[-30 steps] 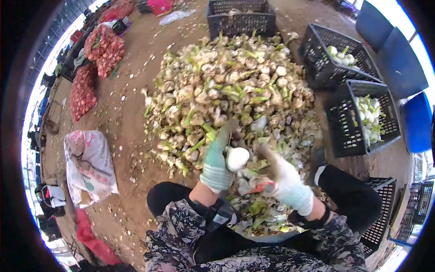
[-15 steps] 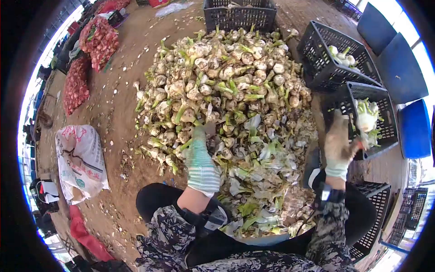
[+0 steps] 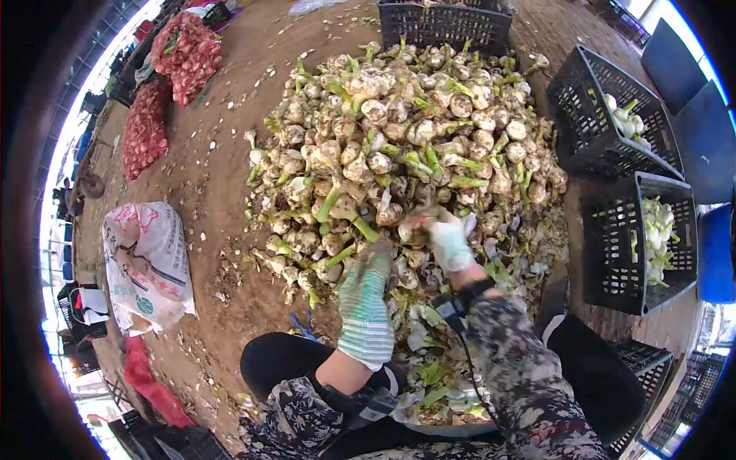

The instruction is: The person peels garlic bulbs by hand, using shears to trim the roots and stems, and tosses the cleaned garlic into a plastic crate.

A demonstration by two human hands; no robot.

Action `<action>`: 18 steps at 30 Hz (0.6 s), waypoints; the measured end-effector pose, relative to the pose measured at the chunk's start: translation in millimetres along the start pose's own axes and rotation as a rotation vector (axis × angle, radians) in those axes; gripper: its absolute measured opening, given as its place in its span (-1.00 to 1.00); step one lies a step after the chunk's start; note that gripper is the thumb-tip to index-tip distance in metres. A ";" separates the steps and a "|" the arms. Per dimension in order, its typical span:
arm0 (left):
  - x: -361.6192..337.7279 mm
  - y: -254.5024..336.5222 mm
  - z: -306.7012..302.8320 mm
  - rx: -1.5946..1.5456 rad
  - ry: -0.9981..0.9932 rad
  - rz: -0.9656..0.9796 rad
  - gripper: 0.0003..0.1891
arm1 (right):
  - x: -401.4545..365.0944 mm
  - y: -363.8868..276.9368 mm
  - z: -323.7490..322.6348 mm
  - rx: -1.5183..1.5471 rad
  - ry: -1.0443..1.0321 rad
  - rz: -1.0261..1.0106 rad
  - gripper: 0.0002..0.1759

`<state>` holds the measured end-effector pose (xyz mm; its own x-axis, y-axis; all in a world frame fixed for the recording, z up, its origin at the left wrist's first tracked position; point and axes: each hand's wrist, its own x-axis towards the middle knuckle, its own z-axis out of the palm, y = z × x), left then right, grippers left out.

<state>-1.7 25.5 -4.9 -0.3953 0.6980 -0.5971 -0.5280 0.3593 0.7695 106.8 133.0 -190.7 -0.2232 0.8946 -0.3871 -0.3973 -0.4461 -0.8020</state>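
Note:
A large heap of garlic bulbs (image 3: 414,130) with cut green stems lies in front of me. My left hand (image 3: 368,295), in a green-and-white striped glove, is at the heap's near edge, its fingers bunched round the green stem of a garlic bulb (image 3: 345,207). My right hand (image 3: 448,239), in a pale glove, hovers close over the heap just right of it, blurred. Its fingers are closed on a small tool with an orange-red part (image 3: 418,221); the blur hides its exact kind. Papery peelings and leaf scraps (image 3: 429,372) lie below the hands, between my knees.
A black crate (image 3: 644,295) with pale, trimmed garlic (image 3: 658,238) stands to the right; another crate (image 3: 613,115) with garlic is behind it. One more crate (image 3: 448,27) stands beyond the heap. Red net sacks (image 3: 186,55) and a white woven sack (image 3: 148,268) lie at left.
My right hand has swung left from above the near right crate to the heap, near my left hand. My left hand stays at the same stem. The whole view has shifted slightly.

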 end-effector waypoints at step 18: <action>-44.7 -11.5 -6.7 0.301 -0.621 0.708 -0.42 | -198.8 -125.5 58.1 0.053 -0.013 -0.146 -0.43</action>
<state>17.0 -14.0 11.5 -0.0359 0.9826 0.1823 -0.0746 -0.1845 0.9800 149.3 9.6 13.4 -0.1712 0.9499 -0.2615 -0.4729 -0.3121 -0.8240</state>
